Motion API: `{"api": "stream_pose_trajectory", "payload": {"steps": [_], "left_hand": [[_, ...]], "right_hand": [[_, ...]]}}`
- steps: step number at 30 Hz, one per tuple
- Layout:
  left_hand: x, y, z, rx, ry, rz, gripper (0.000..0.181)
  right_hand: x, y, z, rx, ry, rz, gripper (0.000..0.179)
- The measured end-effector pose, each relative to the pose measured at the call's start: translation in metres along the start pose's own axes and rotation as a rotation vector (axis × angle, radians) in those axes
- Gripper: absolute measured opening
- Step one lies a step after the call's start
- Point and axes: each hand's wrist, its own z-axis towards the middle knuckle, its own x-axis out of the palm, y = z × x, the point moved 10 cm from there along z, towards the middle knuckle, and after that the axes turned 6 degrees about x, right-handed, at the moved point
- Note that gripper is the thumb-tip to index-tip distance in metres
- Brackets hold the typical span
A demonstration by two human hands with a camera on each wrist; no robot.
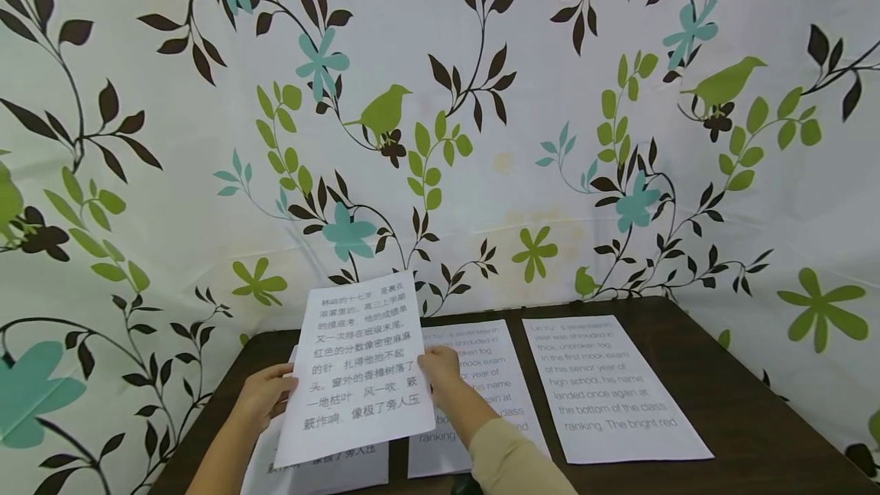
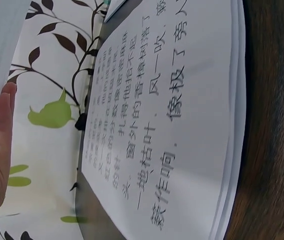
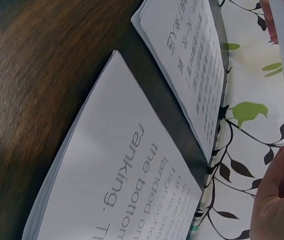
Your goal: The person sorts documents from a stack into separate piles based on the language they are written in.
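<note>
Pinching a sheet (image 1: pixel 354 373), left fingers (image 1: pixel 273 382) and right fingers (image 1: pixel 438 365) barely parted above a dark table (image 1: pixel 756 430), leafy backdrop (image 1: pixel 509 197) behind

Behind the table (image 1: pixel 722 396) hangs a cloth (image 1: pixel 481 212). On the table, from left to right with gaps between, lie a left stack (image 1: pixel 344 476), a middle stack (image 1: pixel 481 396) and a right-hand page (image 1: pixel 612 392). Above the left stack, a raised sheet (image 1: pixel 360 373) sits between the left hand (image 1: pixel 268 396) and right hand (image 1: pixel 440 373). The right sleeve (image 1: pixel 516 457) crosses before the middle stack.
</note>
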Motion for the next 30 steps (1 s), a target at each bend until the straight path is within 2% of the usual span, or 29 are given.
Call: {"api": "stream_pose_trajectory", "payload": {"steps": [4, 8, 10, 15, 17, 22, 30], "left_hand": [[-0.007, -0.017, -0.016, -0.013, 0.016, 0.015, 0.046], [-0.011, -0.039, -0.03, 0.034, 0.044, 0.061, 0.046], [-0.016, -0.041, -0.035, -0.003, 0.006, 0.075, 0.045], [-0.024, -0.054, -0.051, -0.034, -0.028, 0.102, 0.044], [-0.026, -0.061, -0.057, -0.018, -0.019, 0.112, 0.043], [-0.031, -0.065, -0.061, -0.018, -0.014, 0.114, 0.042], [-0.04, -0.06, -0.059, -0.026, -0.01, 0.095, 0.043]], "right_hand": [[0.009, -0.001, -0.003, 0.011, 0.017, 0.009, 0.023], [0.017, -0.003, -0.006, 0.013, 0.021, 0.028, 0.023], [0.02, -0.004, -0.008, 0.013, 0.018, 0.027, 0.022], [0.03, -0.003, -0.014, -0.001, 0.03, -0.008, 0.019], [0.035, -0.002, -0.015, -0.012, 0.037, -0.016, 0.017], [0.045, 0.001, -0.018, -0.029, 0.057, -0.013, 0.021], [0.055, 0.0, -0.022, -0.02, 0.1, -0.015, 0.026]]}}
